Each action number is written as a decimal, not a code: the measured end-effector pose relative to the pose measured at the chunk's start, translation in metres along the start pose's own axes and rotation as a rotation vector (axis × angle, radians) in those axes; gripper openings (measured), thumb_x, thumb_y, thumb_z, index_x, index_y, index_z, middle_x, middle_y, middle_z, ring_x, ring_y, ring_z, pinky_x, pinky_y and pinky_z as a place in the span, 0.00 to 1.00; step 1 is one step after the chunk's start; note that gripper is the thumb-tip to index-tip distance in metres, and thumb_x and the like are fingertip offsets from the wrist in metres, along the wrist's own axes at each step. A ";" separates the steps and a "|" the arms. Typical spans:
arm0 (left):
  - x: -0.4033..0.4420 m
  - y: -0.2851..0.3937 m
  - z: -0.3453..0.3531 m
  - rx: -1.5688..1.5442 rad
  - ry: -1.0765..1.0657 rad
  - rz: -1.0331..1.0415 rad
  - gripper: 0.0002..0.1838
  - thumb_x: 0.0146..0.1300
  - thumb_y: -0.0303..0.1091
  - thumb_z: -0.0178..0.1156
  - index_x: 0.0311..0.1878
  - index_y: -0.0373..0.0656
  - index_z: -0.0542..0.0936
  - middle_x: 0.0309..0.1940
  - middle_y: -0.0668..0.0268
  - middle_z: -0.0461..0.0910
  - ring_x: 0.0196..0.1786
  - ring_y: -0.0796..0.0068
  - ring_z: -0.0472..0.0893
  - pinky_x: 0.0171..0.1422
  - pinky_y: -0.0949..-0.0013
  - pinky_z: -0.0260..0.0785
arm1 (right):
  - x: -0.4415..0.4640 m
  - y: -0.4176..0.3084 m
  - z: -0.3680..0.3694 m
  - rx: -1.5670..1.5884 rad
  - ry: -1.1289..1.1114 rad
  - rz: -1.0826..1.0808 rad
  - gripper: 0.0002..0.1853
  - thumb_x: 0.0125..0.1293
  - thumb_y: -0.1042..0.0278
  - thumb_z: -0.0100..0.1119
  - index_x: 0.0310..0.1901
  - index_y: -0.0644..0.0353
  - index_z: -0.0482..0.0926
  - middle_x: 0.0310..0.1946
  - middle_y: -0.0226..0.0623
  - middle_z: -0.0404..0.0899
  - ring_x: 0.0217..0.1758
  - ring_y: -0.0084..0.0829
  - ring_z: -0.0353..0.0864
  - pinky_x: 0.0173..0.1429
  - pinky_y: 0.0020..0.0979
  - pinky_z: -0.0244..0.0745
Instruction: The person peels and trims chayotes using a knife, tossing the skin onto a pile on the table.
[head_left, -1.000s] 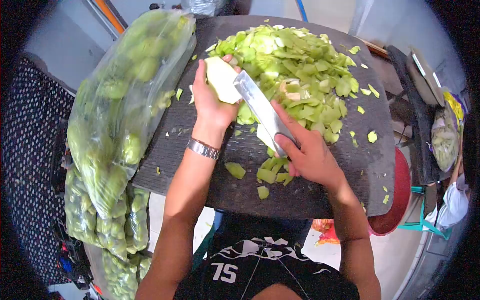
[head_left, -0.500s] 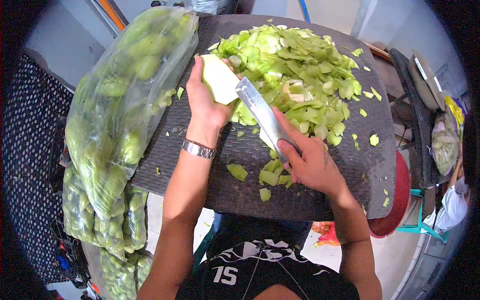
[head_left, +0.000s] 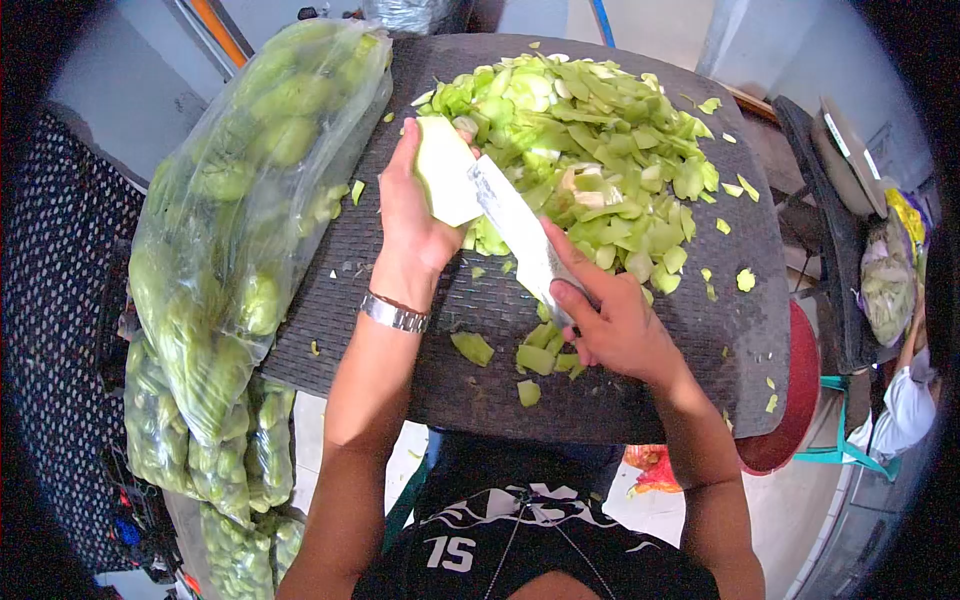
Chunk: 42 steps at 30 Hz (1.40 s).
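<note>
A pale, peeled chayote (head_left: 447, 178) rests in my left hand (head_left: 402, 212), whose fingers curl around it over the table. My right hand (head_left: 622, 322) is wrapped around the handle of a broad-bladed knife (head_left: 508, 215). The blade's tip end lies against or very close to the right side of the chayote; contact is hard to tell. Just beyond both hands is a heap of green peels (head_left: 620, 145). A few loose peel pieces (head_left: 540, 352) lie below the knife.
On the left edge of the dark textured table (head_left: 640, 400) lies a large clear bag of chayotes (head_left: 240, 190). More filled bags (head_left: 215, 450) sit lower left. A red tub (head_left: 785, 410) stands by the right edge. Another person's white sleeve (head_left: 900, 408) shows far right.
My left hand and the chayote have shifted slightly right and down. The chayote appears turned a little, and the knife blade has tilted so its face looks brighter.
</note>
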<state>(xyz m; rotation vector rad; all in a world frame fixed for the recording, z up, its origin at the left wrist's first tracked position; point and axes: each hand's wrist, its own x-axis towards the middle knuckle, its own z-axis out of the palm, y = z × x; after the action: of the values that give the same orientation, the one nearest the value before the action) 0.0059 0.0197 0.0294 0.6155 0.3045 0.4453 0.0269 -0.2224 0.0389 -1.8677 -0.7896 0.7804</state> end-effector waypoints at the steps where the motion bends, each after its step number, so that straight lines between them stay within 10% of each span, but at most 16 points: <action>1: 0.000 0.000 -0.001 -0.001 -0.008 -0.006 0.21 0.79 0.54 0.52 0.48 0.45 0.80 0.38 0.64 0.85 0.40 0.69 0.84 0.49 0.62 0.78 | 0.000 0.001 0.000 0.000 0.001 -0.006 0.33 0.78 0.68 0.52 0.81 0.37 0.59 0.23 0.43 0.82 0.23 0.30 0.85 0.36 0.36 0.82; 17: -0.001 -0.005 -0.011 0.228 -0.153 -0.302 0.21 0.80 0.54 0.50 0.51 0.45 0.81 0.38 0.64 0.87 0.40 0.67 0.87 0.46 0.61 0.82 | 0.006 0.010 -0.007 0.139 -0.077 -0.002 0.32 0.81 0.69 0.50 0.83 0.41 0.57 0.24 0.25 0.76 0.17 0.15 0.70 0.25 0.22 0.73; 42: -0.005 -0.030 -0.004 -0.070 0.160 0.088 0.29 0.81 0.62 0.43 0.51 0.44 0.80 0.40 0.67 0.83 0.44 0.68 0.83 0.54 0.60 0.77 | 0.009 0.014 -0.003 0.230 -0.145 0.055 0.33 0.82 0.67 0.49 0.83 0.32 0.54 0.22 0.29 0.75 0.16 0.19 0.72 0.23 0.26 0.76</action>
<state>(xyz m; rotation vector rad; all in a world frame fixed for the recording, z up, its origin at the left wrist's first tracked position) 0.0094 -0.0027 0.0084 0.5273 0.4135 0.5886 0.0374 -0.2213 0.0258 -1.6470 -0.7080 1.0069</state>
